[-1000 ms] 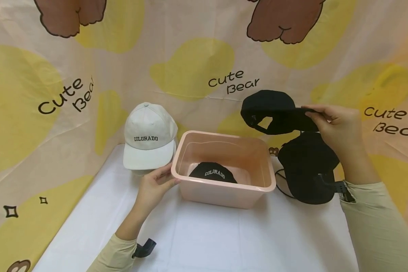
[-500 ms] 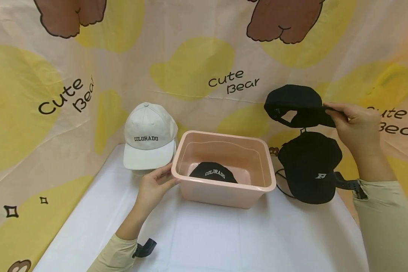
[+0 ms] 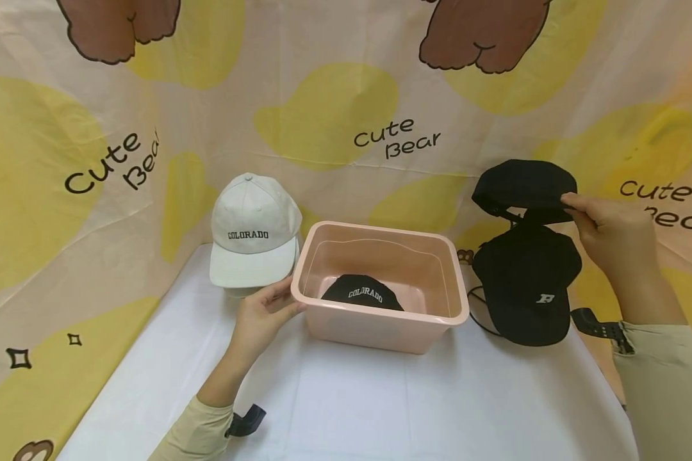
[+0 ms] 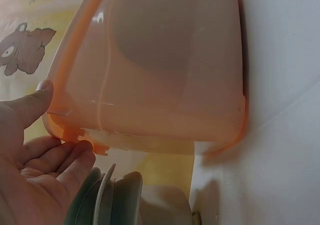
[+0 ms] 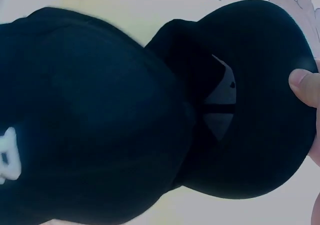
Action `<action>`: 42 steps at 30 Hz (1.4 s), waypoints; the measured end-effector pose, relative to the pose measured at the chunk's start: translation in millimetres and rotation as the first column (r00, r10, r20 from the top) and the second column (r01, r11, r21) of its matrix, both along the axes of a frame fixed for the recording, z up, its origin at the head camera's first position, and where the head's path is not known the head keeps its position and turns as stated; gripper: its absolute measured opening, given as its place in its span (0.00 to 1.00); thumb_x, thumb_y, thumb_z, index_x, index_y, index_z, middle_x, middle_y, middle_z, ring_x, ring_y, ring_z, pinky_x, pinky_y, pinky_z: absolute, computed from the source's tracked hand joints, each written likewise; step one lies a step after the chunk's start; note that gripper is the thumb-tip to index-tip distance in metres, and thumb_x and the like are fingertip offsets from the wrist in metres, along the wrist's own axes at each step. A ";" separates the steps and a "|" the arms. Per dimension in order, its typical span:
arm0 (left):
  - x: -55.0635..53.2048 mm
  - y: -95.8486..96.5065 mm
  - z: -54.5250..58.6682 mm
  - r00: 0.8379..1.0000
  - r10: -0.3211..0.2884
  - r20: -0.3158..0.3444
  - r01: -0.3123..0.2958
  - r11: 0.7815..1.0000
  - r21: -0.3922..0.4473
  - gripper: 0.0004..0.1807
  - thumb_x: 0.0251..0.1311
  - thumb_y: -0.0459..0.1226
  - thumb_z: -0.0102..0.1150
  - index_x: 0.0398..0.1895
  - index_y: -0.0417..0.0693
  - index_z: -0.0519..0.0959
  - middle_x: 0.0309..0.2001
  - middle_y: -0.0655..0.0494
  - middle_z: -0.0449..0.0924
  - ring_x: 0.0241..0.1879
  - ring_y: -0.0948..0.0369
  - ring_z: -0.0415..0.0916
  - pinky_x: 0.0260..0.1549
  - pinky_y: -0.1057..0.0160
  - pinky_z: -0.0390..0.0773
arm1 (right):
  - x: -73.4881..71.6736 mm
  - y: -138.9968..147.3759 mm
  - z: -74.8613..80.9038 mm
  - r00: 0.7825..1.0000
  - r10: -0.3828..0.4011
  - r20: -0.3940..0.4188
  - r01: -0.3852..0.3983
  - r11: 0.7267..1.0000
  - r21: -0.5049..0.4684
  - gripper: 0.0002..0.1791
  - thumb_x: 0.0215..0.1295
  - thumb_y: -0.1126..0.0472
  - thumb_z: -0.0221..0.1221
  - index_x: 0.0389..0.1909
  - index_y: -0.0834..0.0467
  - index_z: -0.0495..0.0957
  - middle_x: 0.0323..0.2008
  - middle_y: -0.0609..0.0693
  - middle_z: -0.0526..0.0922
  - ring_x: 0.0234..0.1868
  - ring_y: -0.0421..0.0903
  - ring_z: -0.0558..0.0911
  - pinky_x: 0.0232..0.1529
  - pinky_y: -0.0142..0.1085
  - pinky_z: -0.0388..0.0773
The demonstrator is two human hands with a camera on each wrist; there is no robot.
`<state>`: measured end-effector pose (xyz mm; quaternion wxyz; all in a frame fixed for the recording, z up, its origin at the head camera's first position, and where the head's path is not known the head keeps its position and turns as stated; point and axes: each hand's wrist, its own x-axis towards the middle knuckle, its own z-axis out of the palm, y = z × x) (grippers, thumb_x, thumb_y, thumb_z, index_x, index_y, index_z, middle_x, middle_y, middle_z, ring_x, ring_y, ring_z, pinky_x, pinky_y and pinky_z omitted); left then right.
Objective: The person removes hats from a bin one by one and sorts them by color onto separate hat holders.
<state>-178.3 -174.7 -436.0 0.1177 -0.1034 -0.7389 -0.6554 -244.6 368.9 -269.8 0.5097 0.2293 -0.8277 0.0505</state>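
Note:
My right hand [image 3: 619,240] pinches the brim of a black baseball cap [image 3: 525,182] at the back right. In the right wrist view, the thumb [image 5: 306,86] lies on that brim, and the opening at the cap's back shows. Close below it is a second black cap [image 3: 527,282] with a white letter on it, partly overlapped by the held one. My left hand [image 3: 259,323] grips the left rim of a pink plastic bin [image 3: 369,334], thumb in front and fingers behind the corner. Inside the bin lies a black COLORADO cap [image 3: 362,293], its lower part hidden by the front wall.
A white COLORADO cap [image 3: 254,218] stands left of the bin, just behind my left hand; more stacked brims [image 4: 117,195] show under it in the left wrist view. A thin black loop [image 3: 480,314] lies beside the lettered cap. A printed cloth [image 3: 323,115] hangs behind the white table [image 3: 352,403].
My right hand has carried the black cap rightward, away from the bin, and then lowered it toward the lettered cap, which is now less covered by the arm. The left hand and bin stay put.

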 end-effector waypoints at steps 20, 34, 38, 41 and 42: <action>-0.3 0.8 2.3 1.000 -0.021 0.000 0.021 0.999 0.029 0.32 0.54 0.30 0.76 0.64 0.34 0.77 0.60 0.34 0.79 0.60 0.43 0.79 0.51 0.66 0.85 | 39.6 18.5 -38.8 0.994 0.079 -0.072 -0.086 0.992 -0.095 0.11 0.56 0.78 0.68 0.40 0.68 0.88 0.30 0.68 0.86 0.22 0.61 0.75 0.41 0.18 0.68; 0.0 2.0 -3.1 1.000 -0.008 0.004 0.007 1.000 0.015 0.32 0.54 0.31 0.77 0.64 0.35 0.78 0.60 0.36 0.80 0.59 0.45 0.81 0.51 0.66 0.85 | 33.0 23.6 -70.1 0.998 0.066 -0.012 -0.067 0.951 -0.302 0.13 0.53 0.79 0.70 0.40 0.65 0.89 0.31 0.67 0.87 0.36 0.11 0.70 0.39 0.08 0.58; -0.7 2.1 -1.9 1.000 -0.009 -0.010 0.009 1.000 0.015 0.32 0.54 0.30 0.76 0.64 0.34 0.77 0.60 0.35 0.80 0.59 0.45 0.80 0.51 0.66 0.85 | 35.2 29.3 -69.3 0.987 0.126 0.097 -0.078 0.915 -0.396 0.16 0.54 0.80 0.70 0.43 0.64 0.89 0.38 0.61 0.90 0.37 0.13 0.73 0.37 0.12 0.64; -0.8 1.9 -0.4 1.000 -0.008 -0.017 0.009 1.000 0.014 0.32 0.54 0.30 0.76 0.64 0.34 0.77 0.60 0.35 0.80 0.59 0.45 0.80 0.51 0.66 0.85 | 36.1 32.3 -69.4 0.967 0.211 0.141 -0.114 0.857 -0.502 0.17 0.54 0.81 0.69 0.43 0.64 0.89 0.40 0.57 0.91 0.37 0.20 0.81 0.38 0.13 0.71; -0.8 1.9 -0.1 1.000 -0.008 -0.018 0.008 1.000 0.015 0.32 0.54 0.30 0.76 0.64 0.34 0.77 0.60 0.35 0.80 0.59 0.44 0.80 0.51 0.66 0.85 | 36.7 33.1 -70.0 0.959 0.244 0.145 -0.131 0.833 -0.538 0.16 0.53 0.82 0.69 0.42 0.65 0.89 0.41 0.56 0.91 0.39 0.23 0.83 0.38 0.14 0.73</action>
